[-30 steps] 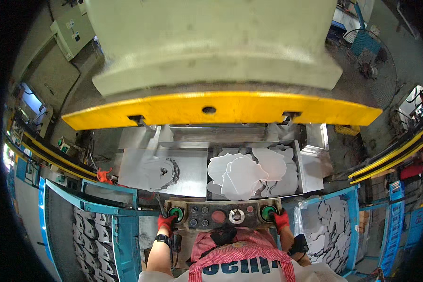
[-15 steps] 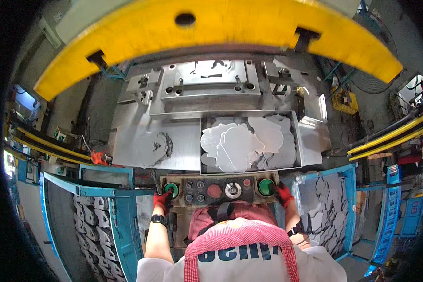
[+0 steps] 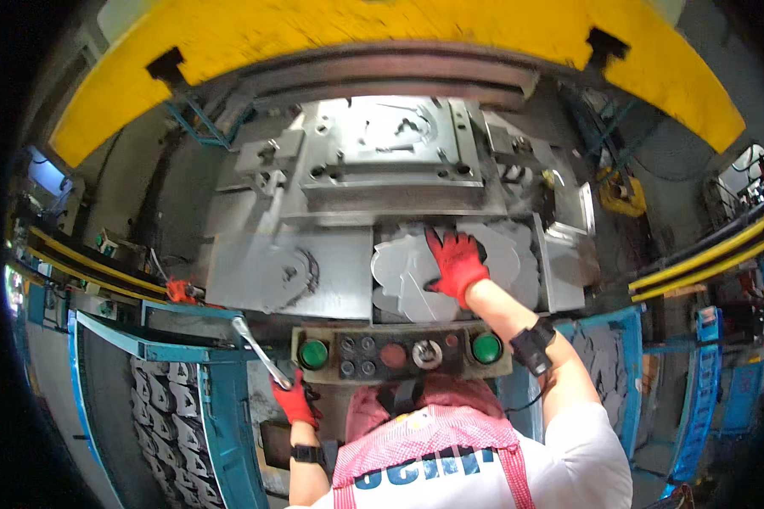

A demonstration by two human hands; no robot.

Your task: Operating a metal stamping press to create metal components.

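My left hand (image 3: pixel 295 402), in a red glove, is closed around the lower end of a long silver tool (image 3: pixel 261 352) with a rounded far end. The tool slants up and left beside the control panel (image 3: pixel 375 360); its exact kind is unclear. My right hand (image 3: pixel 457 263), also red-gloved, reaches past the panel with fingers spread over a pile of flat grey metal blanks (image 3: pixel 406 276). Whether it touches them I cannot tell. These blanks lie overlapping in a shallow tray behind the panel. Beyond them is the press's steel die (image 3: pixel 390 180), with dark cut-outs on its bright top.
A yellow press beam (image 3: pixel 382 34) spans the far side. To the left of the tray lies a bare metal plate (image 3: pixel 238 271). Blue-framed bins hold cut metal pieces (image 3: pixel 163 407) at left and more grey pieces (image 3: pixel 601 365) at right. Green buttons (image 3: pixel 314 354) sit on the panel.
Both hands have left the green buttons. My right hand has moved forward over the blanks; my left has dropped back and now holds the silver tool. The yellow beam appears higher.
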